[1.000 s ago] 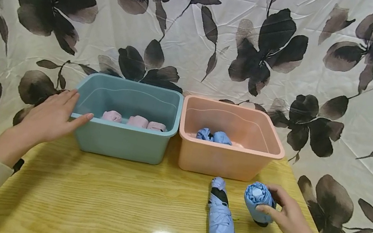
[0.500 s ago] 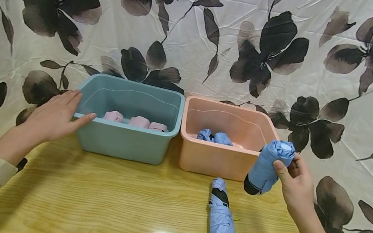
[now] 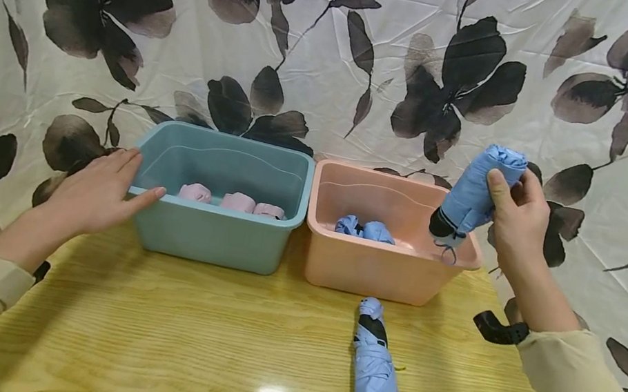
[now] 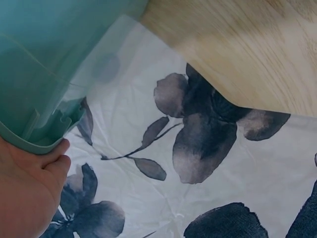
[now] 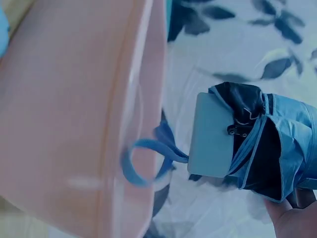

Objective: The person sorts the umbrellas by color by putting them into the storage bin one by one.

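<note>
My right hand (image 3: 524, 219) grips a folded blue umbrella (image 3: 479, 190) by its upper end, tilted above the right side of the pink bin (image 3: 376, 270). In the right wrist view, the umbrella's light blue handle (image 5: 213, 136) points toward that bin, a wrist loop (image 5: 163, 148) dangling from it. Two blue folded umbrellas (image 3: 378, 232) lie inside the pink bin. My left hand (image 3: 94, 192) rests on the left rim of the teal bin (image 3: 212, 234), fingers straight. Inside this bin are three pale pink rolled items (image 3: 237, 201), their lower parts hidden by the front wall.
Another folded blue umbrella (image 3: 375, 361) lies on the wooden table (image 3: 169, 339) in front of the pink bin. Both bins stand side by side against a floral cloth (image 3: 339, 53) that hangs behind the table.
My right hand has lifted the blue umbrella from the table's right side, up and forward to above the pink bin's right rim. My left hand has stayed on the teal bin.
</note>
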A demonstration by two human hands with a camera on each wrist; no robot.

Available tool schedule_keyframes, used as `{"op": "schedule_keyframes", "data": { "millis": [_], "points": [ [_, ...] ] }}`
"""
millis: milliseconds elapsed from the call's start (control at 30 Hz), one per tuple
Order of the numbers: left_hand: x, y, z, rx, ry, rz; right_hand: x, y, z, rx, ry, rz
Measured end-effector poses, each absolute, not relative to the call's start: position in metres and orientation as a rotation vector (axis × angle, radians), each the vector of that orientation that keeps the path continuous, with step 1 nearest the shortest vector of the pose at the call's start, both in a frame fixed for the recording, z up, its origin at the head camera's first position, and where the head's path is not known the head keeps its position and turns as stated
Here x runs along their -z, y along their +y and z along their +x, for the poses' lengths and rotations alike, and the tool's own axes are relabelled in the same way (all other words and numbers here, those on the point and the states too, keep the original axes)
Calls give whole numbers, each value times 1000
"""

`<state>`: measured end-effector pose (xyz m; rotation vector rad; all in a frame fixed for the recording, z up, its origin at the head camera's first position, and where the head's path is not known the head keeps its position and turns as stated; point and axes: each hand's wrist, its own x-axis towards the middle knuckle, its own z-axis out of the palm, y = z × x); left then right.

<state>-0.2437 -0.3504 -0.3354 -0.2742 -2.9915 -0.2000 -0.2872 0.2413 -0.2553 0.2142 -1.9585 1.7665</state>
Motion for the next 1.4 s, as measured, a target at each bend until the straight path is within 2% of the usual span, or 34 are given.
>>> {"op": "schedule_keyframes", "data": {
  "millis": [300, 600, 967, 1233, 1400],
  "points": [
    [334, -349, -243, 203, -3000, -272, 265, 239, -340, -1557, -2312, 35],
    [333, -350, -243, 202, -3007, -259, 287, 232, -370, -1317, -2615, 34],
    [331, -348, -242, 205, -3010, -251, 313, 223, -383, -1220, -2821, 140],
    [333, -348, -241, 202, -3003, -250, 324, 220, -388, -1032, -2915, 378],
    [334, -349, -242, 207, -3001, -258, 328, 220, -389, -1029, -3069, 387]
  ]
}}
